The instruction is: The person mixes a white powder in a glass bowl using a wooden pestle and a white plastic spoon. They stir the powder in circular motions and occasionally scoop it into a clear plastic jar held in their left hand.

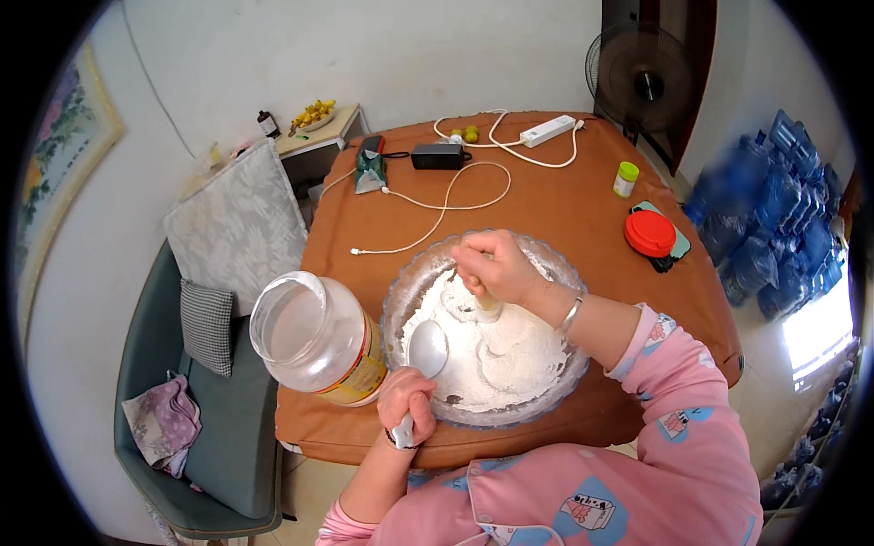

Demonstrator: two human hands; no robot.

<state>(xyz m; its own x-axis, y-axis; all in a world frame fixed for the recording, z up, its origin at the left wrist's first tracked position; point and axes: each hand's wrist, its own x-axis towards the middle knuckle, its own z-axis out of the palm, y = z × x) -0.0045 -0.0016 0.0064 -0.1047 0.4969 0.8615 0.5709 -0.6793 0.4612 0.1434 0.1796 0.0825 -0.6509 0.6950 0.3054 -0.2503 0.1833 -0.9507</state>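
A wide, scalloped glass bowl [575,355] of white flour [510,364] is on the brown-covered table. My right hand [492,268] is closed around a short pale stick [487,308] held upright, its lower end in the flour. My left hand [407,405] grips the handle of a large shallow spoon [428,348] at the bowl's front left, with its head inside the bowl. Left of the bowl stands a big open plastic jar [305,328] with a yellow and red label.
Cables, a white power strip [546,129], a black box [440,156], a green-lidded pot [625,179] and a red round lid [650,233] lie on the table [346,437]. A sofa [228,455] is left, a fan [648,86] behind, blue water bottles [778,237] right.
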